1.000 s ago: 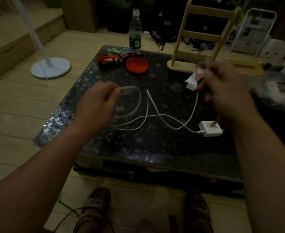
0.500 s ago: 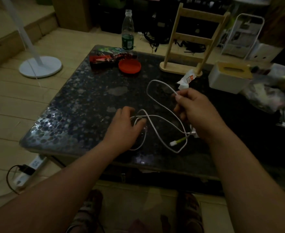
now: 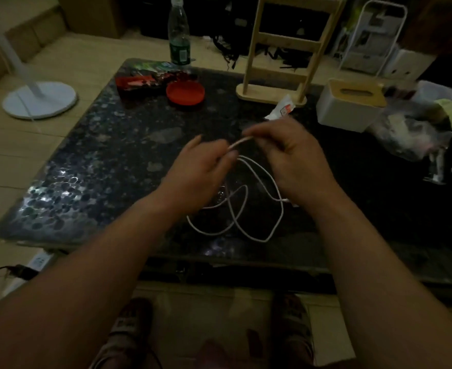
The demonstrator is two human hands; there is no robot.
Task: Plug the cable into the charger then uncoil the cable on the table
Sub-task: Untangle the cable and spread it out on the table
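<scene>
A white cable [image 3: 257, 222] lies in loose loops on the dark speckled table [image 3: 91, 166], near its front edge. One stretch of it is lifted between my two hands. My left hand [image 3: 201, 171] pinches that stretch at its left end. My right hand [image 3: 294, 158] holds the same stretch at its right end, a little above the table. The white charger is almost hidden under my right wrist; only a small white bit shows at the cable's end [image 3: 286, 200].
A wooden stand [image 3: 281, 49], a red lid [image 3: 185, 92], a red packet [image 3: 137, 83] and a plastic bottle [image 3: 179, 35] stand at the back. A white tissue box [image 3: 350, 105] and plastic bags [image 3: 416, 123] crowd the right side. A power strip [image 3: 33, 263] lies on the floor at left.
Both hands have come together over the middle of the table and lifted a stretch of cable between them. The loops now lie closer to the front edge, and the charger is covered by my right wrist.
</scene>
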